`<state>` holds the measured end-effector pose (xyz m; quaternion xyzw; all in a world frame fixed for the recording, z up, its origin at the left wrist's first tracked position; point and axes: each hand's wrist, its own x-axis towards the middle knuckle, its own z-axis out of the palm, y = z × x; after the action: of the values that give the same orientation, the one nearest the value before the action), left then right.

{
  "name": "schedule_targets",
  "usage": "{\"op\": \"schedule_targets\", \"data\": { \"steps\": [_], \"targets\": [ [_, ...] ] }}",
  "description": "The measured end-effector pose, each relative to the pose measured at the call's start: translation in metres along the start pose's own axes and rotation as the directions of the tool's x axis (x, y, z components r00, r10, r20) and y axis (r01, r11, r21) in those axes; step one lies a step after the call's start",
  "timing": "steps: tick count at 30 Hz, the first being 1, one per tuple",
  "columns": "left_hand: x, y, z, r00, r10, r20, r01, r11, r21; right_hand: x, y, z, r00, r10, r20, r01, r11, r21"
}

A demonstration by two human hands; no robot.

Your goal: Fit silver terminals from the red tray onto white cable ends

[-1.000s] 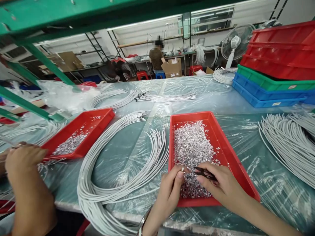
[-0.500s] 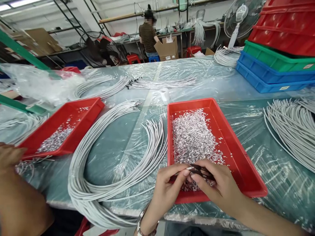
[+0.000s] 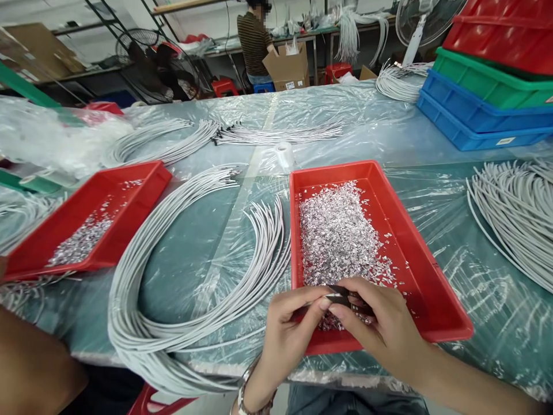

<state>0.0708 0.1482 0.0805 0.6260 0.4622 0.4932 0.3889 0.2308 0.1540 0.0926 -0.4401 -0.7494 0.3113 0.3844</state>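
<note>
Over the near end of a red tray, both hands meet. My left hand is closed in a pinch on what looks like the end of a white cable, which runs from the coil to behind that hand. My right hand is closed around a small dark piece, and the pale cable tip lies against it. Fingers hide most of the dark piece, so its kind is unclear. Beneath the hands, the tray holds a heap of small shiny metal pieces.
A large coil of white cables lies left of the tray. Another red tray stands beside a co-worker's arm. At right are a cable bundle and stacked crates. A white roll stands behind the tray.
The view has tilted down and shifted slightly. My hands stay together over the tray with almost the same grip. At the left, the co-worker's hand has mostly left the view.
</note>
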Motion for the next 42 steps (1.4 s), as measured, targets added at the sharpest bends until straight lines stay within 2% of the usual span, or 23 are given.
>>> {"op": "schedule_targets", "data": {
  "steps": [6, 12, 21, 28, 34, 37, 42],
  "targets": [
    [-0.001, 0.001, 0.001, 1.000, 0.021, -0.023, -0.021, 1.000, -0.006, -0.002, 0.000, 0.002, 1.000, -0.014, -0.009, 0.014, 1.000, -0.015],
    [-0.002, 0.000, 0.000, 0.998, 0.057, -0.029, -0.057, 0.998, 0.003, 0.000, -0.001, 0.000, 1.000, -0.011, 0.029, 0.011, 1.000, 0.027],
    [-0.006, -0.004, 0.000, 0.987, 0.163, -0.017, -0.161, 0.984, 0.079, 0.001, -0.003, -0.003, 0.986, 0.108, 0.127, -0.122, 0.987, 0.105],
    [-0.006, -0.003, 0.001, 0.977, 0.214, -0.005, -0.211, 0.966, 0.149, 0.002, -0.011, -0.007, 0.957, 0.225, 0.182, -0.253, 0.956, 0.148],
    [-0.007, -0.003, -0.002, 0.991, 0.135, -0.014, -0.133, 0.985, 0.114, -0.002, -0.009, -0.011, 0.945, 0.246, 0.214, -0.286, 0.940, 0.183],
    [-0.007, -0.002, -0.002, 0.995, 0.100, -0.003, -0.099, 0.993, 0.060, -0.006, -0.001, -0.014, 0.953, 0.238, 0.188, -0.273, 0.943, 0.189],
    [-0.005, 0.000, 0.000, 0.997, 0.062, 0.047, -0.062, 0.998, 0.005, -0.008, 0.004, -0.017, 0.991, 0.137, 0.001, -0.136, 0.979, 0.153]
  ]
}}
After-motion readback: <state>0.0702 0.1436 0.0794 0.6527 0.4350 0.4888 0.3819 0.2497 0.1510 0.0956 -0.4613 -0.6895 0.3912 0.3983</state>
